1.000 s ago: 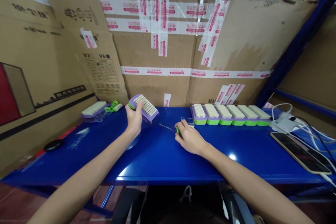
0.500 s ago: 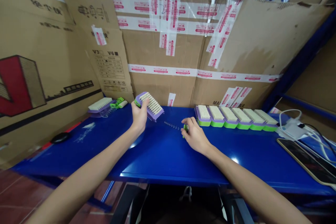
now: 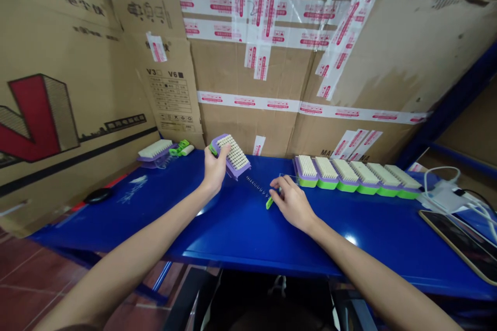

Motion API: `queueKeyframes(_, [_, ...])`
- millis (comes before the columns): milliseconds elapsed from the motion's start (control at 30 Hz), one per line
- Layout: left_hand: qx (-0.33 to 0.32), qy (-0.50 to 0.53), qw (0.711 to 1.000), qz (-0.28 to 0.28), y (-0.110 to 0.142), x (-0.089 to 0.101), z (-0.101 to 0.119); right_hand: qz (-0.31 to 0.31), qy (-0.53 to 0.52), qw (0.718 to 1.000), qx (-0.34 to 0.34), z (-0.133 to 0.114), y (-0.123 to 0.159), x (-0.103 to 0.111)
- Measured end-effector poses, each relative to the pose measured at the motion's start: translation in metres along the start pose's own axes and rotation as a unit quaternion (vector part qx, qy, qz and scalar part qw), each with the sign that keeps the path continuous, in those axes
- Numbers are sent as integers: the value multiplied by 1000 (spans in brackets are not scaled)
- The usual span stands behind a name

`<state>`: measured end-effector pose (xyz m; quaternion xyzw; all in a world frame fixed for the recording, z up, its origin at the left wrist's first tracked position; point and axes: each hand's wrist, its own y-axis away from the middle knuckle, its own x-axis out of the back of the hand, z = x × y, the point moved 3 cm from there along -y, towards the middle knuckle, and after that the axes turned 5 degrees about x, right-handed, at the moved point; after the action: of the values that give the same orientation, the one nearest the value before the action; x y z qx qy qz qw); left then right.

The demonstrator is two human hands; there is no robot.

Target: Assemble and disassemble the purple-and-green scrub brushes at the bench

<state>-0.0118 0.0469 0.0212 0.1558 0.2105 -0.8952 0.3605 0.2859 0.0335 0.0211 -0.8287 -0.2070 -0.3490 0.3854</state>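
My left hand (image 3: 216, 169) is closed around one end of a purple scrub brush (image 3: 237, 158), tilted with its cream bristles facing up and toward me. A bit of green plastic shows at the gripped end. From near the brush's lower corner a thin coiled spring (image 3: 256, 185) slants down toward my right hand (image 3: 291, 200). Its fingers pinch a small green plastic piece (image 3: 269, 202), mostly tucked under the fingertips. Whether the spring is fastened at either end I cannot tell. A thin, pale line stands out beyond the right fingers, too fine to identify.
Several purple-and-green brushes (image 3: 363, 178) stand in a row at the back right. Another brush (image 3: 155, 150) and green parts (image 3: 180, 148) lie at the back left. A black mouse (image 3: 98, 195), a phone (image 3: 458, 243) and a white charger with cables (image 3: 440, 194) also rest on the blue table (image 3: 240, 238).
The view has shifted, moving the scene rightward in the picture. The green piece in my right hand has tilted and dropped slightly, and the spring slopes more steeply. My left hand keeps its grip.
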Motion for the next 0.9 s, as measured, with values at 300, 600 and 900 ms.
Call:
queueKeyframes(300, [42, 34, 998, -20, 0, -3, 7, -45, -8, 999, 23, -18, 5, -5])
queueKeyframes(600, [81, -6, 996, -47, 10, -7, 2, -53, 13, 997, 54, -2, 5, -12])
queueKeyframes(900, [60, -61, 986, -144, 29, -16, 14, -16, 6, 999, 47, 9, 2, -16])
